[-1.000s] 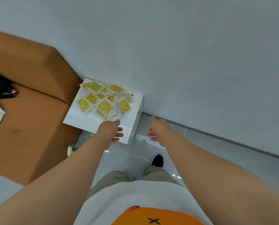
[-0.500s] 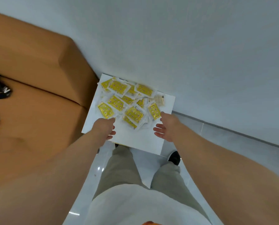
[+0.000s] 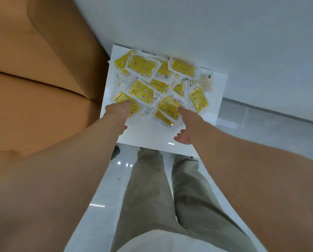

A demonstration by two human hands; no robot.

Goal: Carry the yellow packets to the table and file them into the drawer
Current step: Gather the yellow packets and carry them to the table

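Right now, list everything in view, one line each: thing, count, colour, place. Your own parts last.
yellow packets: over ten, yellow with clear edges, heaped on the stand's far half
pale packet: one, beige, heap's right edge
stand: one, white, against the wall
couch: one, brown, left of the stand
wall: pale grey, behind
floor: glossy pale tiles, below and right
trousers: khaki, bottom centre
shoe: one plainly seen, dark, by the stand's near edge
left hand: on the near-left packet, fingers hidden
right hand: fingers relaxed, index on a near packet
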